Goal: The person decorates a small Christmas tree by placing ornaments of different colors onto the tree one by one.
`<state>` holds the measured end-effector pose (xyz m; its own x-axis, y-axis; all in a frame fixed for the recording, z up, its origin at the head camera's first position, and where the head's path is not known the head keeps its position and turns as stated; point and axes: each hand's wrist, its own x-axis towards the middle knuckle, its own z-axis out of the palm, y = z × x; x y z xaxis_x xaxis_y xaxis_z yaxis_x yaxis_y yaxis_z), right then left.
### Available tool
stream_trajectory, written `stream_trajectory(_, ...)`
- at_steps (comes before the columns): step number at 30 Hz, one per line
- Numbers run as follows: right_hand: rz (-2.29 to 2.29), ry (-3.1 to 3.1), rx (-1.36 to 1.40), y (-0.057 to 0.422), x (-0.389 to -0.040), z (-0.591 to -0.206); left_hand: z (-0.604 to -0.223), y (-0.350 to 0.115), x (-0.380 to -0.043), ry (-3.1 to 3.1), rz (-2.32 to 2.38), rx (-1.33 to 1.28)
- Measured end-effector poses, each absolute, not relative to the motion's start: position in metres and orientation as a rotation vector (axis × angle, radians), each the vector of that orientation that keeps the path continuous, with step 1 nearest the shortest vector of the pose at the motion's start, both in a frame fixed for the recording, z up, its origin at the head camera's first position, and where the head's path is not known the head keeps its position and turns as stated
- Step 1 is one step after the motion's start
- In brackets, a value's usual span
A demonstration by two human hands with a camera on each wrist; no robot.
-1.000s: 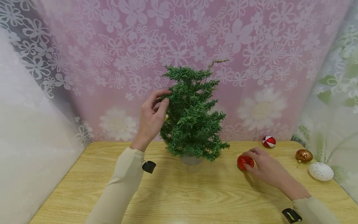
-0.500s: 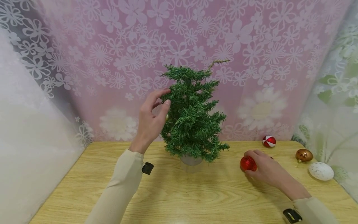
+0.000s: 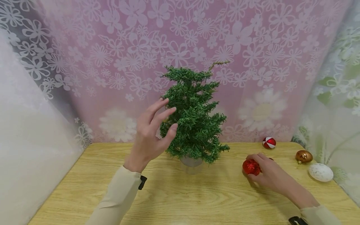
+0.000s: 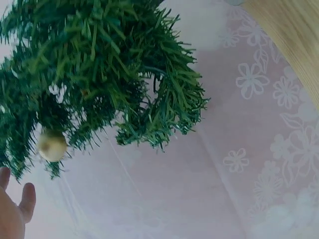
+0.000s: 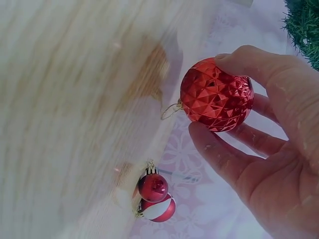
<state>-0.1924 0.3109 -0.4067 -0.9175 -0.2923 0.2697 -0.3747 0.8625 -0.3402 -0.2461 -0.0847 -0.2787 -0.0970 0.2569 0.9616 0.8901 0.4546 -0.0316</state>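
Note:
A small green artificial Christmas tree (image 3: pixel 194 122) stands on the wooden table in a clear pot (image 3: pixel 192 165). My left hand (image 3: pixel 150 134) is at its left side with fingers spread and slightly bent, holding nothing; whether the fingertips touch the branches I cannot tell. A gold ball ornament (image 4: pixel 52 146) hangs among the branches in the left wrist view. To the right of the tree, my right hand (image 3: pixel 270 175) grips a shiny red faceted ball ornament (image 5: pixel 217 94) between thumb and fingers. Its gold hanging loop (image 5: pixel 171 110) shows at one end.
Behind the right hand are a red-and-white ball ornament (image 3: pixel 269 142) and a small dark red one (image 5: pixel 153 187), mostly hidden in the head view. A bronze ornament (image 3: pixel 304 157) and a white speckled egg-shaped one (image 3: pixel 321 172) lie farther right. A flowered curtain (image 3: pixel 112 62) hangs behind.
My left hand has drawn down and back from the tree's upper left branches, its fingers spreading. My right hand has taken the red ball ornament into its grip and turned it slightly.

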Motion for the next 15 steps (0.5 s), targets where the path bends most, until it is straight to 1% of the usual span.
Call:
stream_trajectory(8, 0.546, -2.755, 0.555, 0.310, -0.185, -0.403, -0.289, -0.078, -0.230, -1.722, -0.544, -1.110)
stream_trajectory(15, 0.757, -2.677, 0.558, 0.308, -0.177, -0.400, -0.300, -0.078, -0.226, -1.768, -0.466, -1.155)
